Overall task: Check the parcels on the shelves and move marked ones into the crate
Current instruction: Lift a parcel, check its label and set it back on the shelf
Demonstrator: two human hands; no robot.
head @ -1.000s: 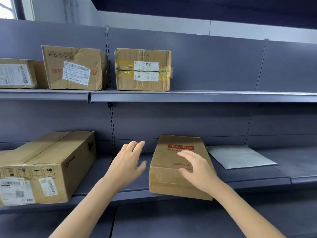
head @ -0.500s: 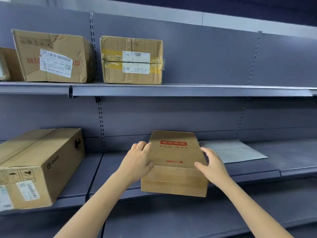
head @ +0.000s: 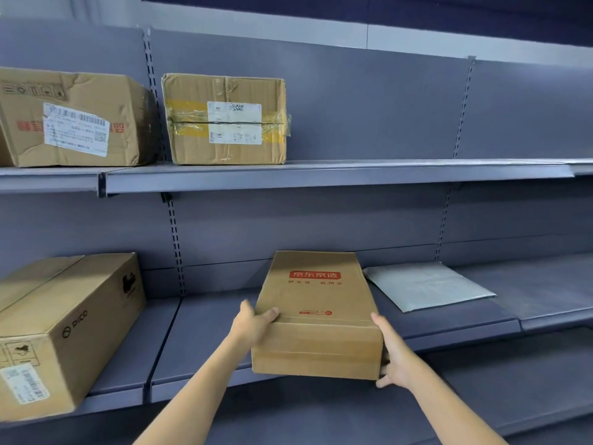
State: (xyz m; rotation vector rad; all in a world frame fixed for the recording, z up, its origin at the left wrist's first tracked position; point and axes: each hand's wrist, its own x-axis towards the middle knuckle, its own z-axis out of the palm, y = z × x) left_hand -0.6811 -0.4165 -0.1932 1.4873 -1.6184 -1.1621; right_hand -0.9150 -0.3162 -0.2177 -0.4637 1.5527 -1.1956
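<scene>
A flat brown cardboard parcel with red printing (head: pixel 316 311) lies lengthwise on the lower shelf (head: pixel 205 319), its near end jutting past the front edge. My left hand (head: pixel 252 326) grips its left side, thumb on the top face. My right hand (head: pixel 393 354) holds the right near corner, fingers curled under the bottom edge. No crate is in view.
A grey padded mailer (head: pixel 426 285) lies right of the parcel. A large PICO box (head: pixel 61 329) sits at the left of the lower shelf. Two labelled cardboard boxes (head: pixel 70 122) (head: pixel 226 120) stand on the upper shelf (head: pixel 321 175). Another shelf lies below.
Both hands have closed on the parcel's sides: the left came in from the left, the right slid from the top to the near right corner. The parcel has come forward over the shelf edge.
</scene>
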